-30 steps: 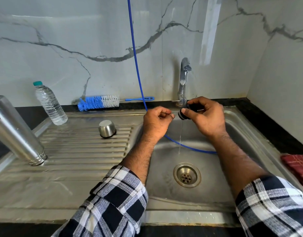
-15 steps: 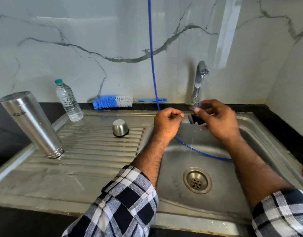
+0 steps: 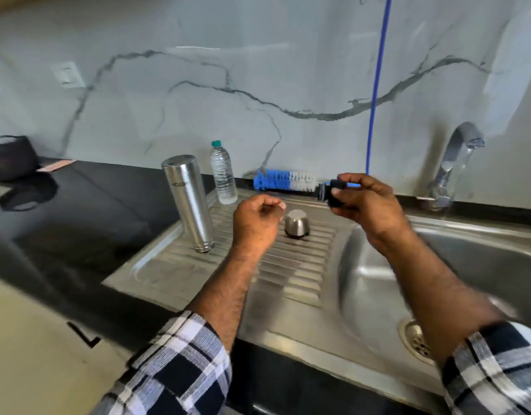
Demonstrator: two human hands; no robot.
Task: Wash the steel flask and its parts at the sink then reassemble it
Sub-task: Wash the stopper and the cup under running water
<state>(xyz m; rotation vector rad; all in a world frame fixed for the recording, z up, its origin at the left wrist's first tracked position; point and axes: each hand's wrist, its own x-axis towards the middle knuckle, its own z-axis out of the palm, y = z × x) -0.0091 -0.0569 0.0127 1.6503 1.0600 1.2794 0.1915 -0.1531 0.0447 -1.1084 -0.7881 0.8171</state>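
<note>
Pinching a black stopper [image 3: 333, 194] in right hand [image 3: 369, 205] grip, left hand [image 3: 255, 223] curled, seemingly empty

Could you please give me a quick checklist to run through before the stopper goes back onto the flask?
1. Stopper in hand: ok. The right hand holds the black stopper in a curled grip.
2. Left hand free to steady the flask: cannot tell. Its fingers are curled, and whether they pinch something small is unclear.
3. Steel flask ready for the stopper: not ok. It stands mouth down on the drainboard.
4. Steel cup within reach: ok. It sits upside down on the drainboard, beside the left hand.
5. Stopper rinsed clean: cannot tell, the picture is blurred.
</note>
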